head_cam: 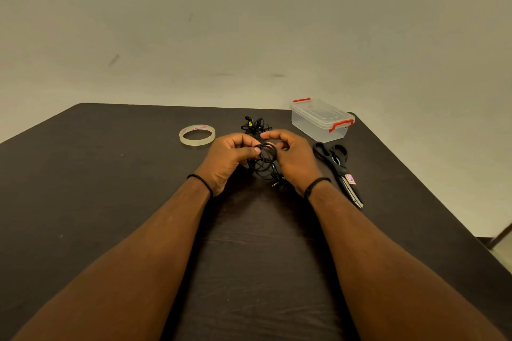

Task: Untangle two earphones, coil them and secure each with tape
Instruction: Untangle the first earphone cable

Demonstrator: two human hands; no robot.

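- Both our forearms run up from the near edge of the dark table [110,174] and meet at the middle, where the work is.
- Our left hand [227,158] pinches the side of a coiled black earphone [264,159], thumb and fingers curled on the loops.
- Our right hand [293,158] curls round the other side of that coil; its plug [275,183] hangs toward us.
- We judge the coil near done and due for taping: the tape roll [197,134] lies flat, just left of and beyond our left hand, the nearer one.
- Behind our hands the second earphone [255,124] sits bunched, apparently not coiled yet.
- Scissors [339,170] lie just right of our right hand, blades toward us; a clear lidded box [321,119] stands beyond them. Nothing blocks the way to the tape.
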